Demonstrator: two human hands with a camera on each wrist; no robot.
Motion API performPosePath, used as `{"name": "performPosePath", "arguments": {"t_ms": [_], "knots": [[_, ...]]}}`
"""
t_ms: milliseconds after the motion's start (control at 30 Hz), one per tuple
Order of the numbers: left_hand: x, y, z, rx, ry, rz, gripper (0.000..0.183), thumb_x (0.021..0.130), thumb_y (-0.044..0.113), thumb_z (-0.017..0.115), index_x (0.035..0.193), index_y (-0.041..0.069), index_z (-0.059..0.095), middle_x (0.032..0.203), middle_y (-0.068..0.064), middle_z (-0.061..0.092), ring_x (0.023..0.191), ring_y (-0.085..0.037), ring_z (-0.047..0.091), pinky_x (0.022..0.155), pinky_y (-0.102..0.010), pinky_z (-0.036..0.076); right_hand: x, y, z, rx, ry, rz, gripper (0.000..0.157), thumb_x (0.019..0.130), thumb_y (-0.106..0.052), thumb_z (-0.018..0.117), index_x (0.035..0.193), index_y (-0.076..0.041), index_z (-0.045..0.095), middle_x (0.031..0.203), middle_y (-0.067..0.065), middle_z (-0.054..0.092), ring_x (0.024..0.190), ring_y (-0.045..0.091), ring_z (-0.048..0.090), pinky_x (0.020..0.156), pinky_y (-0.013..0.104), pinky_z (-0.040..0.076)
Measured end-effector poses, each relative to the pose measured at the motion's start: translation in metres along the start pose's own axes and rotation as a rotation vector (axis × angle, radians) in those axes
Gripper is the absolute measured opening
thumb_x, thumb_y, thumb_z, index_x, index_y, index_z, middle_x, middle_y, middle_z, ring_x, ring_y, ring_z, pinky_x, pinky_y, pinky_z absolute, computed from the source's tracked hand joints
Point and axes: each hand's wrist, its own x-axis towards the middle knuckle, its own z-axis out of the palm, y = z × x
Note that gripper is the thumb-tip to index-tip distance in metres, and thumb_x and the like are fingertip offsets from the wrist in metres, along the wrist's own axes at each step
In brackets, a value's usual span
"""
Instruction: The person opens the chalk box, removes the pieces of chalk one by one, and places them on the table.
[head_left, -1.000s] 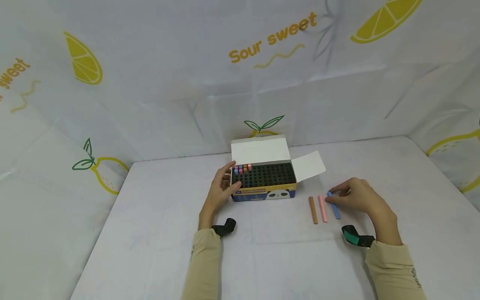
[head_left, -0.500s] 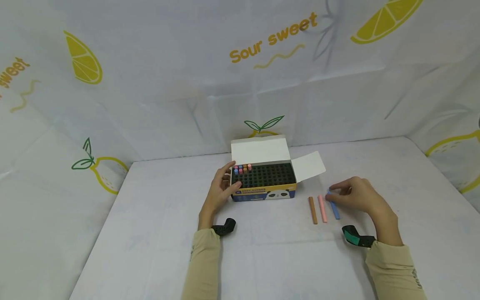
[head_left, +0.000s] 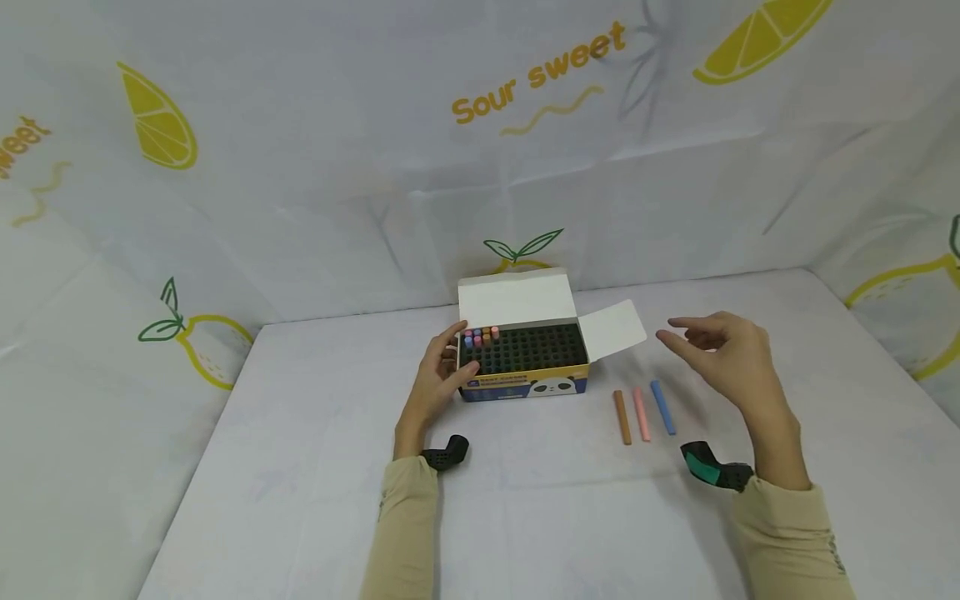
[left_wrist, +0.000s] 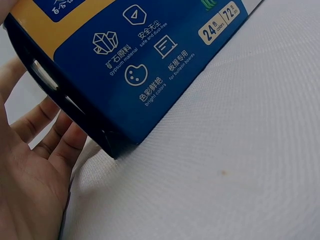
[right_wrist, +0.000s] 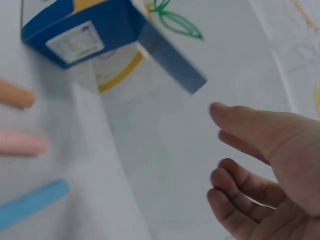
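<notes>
My left hand grips the left end of a blue and yellow chalk box, thumb on the front edge and fingers at the back. In the left wrist view, fingers curve round the box end. Several chalk sticks stand in the back-left holes of the dark grid inside. My right hand is raised beyond the loose chalk, thumb and index finger apart, with nothing between them. A blue chalk stick, a pink one and an orange-brown one lie side by side right of the box.
The box's white lid stands up at the back, and its side flap sticks out to the right. A white cloth covers the table. Behind it hangs a lemon-printed curtain.
My right hand has let go of the blue chalk stick and moved up and away from it, to the right. The left hand still holds the box.
</notes>
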Motion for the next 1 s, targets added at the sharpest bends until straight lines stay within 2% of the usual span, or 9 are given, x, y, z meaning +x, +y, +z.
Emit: {"name": "performPosePath", "arguments": {"t_ms": [133, 200, 267, 467, 733, 800, 900, 1000], "knots": [[0.0, 0.001, -0.001, -0.001, 0.002, -0.004, 0.069, 0.092, 0.028, 0.068, 0.156, 0.024, 0.042, 0.135, -0.015, 0.047, 0.105, -0.02, 0.046, 0.091, -0.038, 0.046, 0.007, -0.017, 0.002, 0.083, 0.134, -0.012, 0.022, 0.083, -0.01, 0.084, 0.102, 0.0, 0.081, 0.083, -0.022, 0.061, 0.072, -0.022, 0.055, 0.074, 0.0, 0.043], [0.0, 0.0, -0.001, -0.001, 0.003, -0.007, 0.069, 0.092, 0.027, 0.068, 0.156, 0.024, 0.042, 0.136, -0.014, 0.047, 0.105, -0.02, 0.046, 0.091, -0.038, 0.045, 0.011, -0.026, 0.003, 0.119, 0.159, -0.024, 0.021, 0.083, -0.009, 0.084, 0.102, 0.0, 0.081, 0.082, -0.029, 0.058, 0.074, -0.02, 0.056, 0.078, -0.001, 0.043], [0.0, 0.0, -0.001, 0.0, 0.006, -0.01, 0.069, 0.093, 0.025, 0.068, 0.156, 0.025, 0.042, 0.136, -0.014, 0.047, 0.106, -0.02, 0.046, 0.091, -0.038, 0.045, 0.016, -0.036, 0.005, 0.147, 0.166, -0.04, 0.021, 0.083, -0.008, 0.083, 0.102, 0.0, 0.081, 0.084, -0.029, 0.058, 0.075, -0.018, 0.057, 0.079, 0.0, 0.044], [0.001, -0.002, -0.001, -0.017, -0.001, -0.003, 0.069, 0.093, 0.023, 0.067, 0.157, 0.021, 0.042, 0.131, -0.015, 0.048, 0.105, -0.02, 0.045, 0.091, -0.036, 0.044, 0.029, -0.058, 0.016, 0.232, 0.112, -0.088, 0.022, 0.084, -0.006, 0.082, 0.105, 0.001, 0.08, 0.085, -0.021, 0.06, 0.076, -0.013, 0.06, 0.079, 0.003, 0.047], [0.0, -0.001, 0.0, -0.013, -0.01, -0.011, 0.07, 0.092, 0.032, 0.068, 0.157, 0.026, 0.04, 0.131, -0.014, 0.047, 0.106, -0.018, 0.046, 0.09, -0.033, 0.044, 0.041, -0.082, 0.055, 0.285, 0.0, -0.131, 0.022, 0.088, -0.007, 0.079, 0.108, 0.002, 0.079, 0.093, 0.016, 0.067, 0.079, -0.009, 0.06, 0.077, 0.005, 0.048], [0.0, -0.001, 0.0, -0.012, -0.008, -0.012, 0.071, 0.092, 0.035, 0.069, 0.157, 0.026, 0.041, 0.132, -0.015, 0.048, 0.106, -0.018, 0.046, 0.09, -0.034, 0.044, 0.044, -0.088, 0.068, 0.284, -0.032, -0.132, 0.022, 0.089, -0.009, 0.079, 0.108, 0.003, 0.078, 0.094, 0.019, 0.068, 0.08, 0.0, 0.064, 0.076, 0.007, 0.048], [0.0, 0.0, -0.001, -0.021, -0.009, -0.011, 0.072, 0.092, 0.035, 0.069, 0.157, 0.024, 0.041, 0.133, -0.015, 0.047, 0.107, -0.019, 0.046, 0.091, -0.035, 0.044, 0.047, -0.095, 0.088, 0.31, -0.065, -0.129, 0.023, 0.089, -0.009, 0.079, 0.107, 0.003, 0.078, 0.094, 0.02, 0.069, 0.083, 0.02, 0.07, 0.077, 0.013, 0.051], [0.0, 0.0, -0.001, -0.029, -0.012, -0.015, 0.072, 0.092, 0.037, 0.069, 0.157, 0.025, 0.041, 0.133, -0.015, 0.047, 0.107, -0.019, 0.046, 0.092, -0.034, 0.044, 0.049, -0.101, 0.105, 0.332, -0.078, -0.123, 0.023, 0.088, -0.009, 0.079, 0.107, 0.004, 0.078, 0.095, 0.021, 0.07, 0.085, 0.034, 0.072, 0.078, 0.022, 0.055]]}}
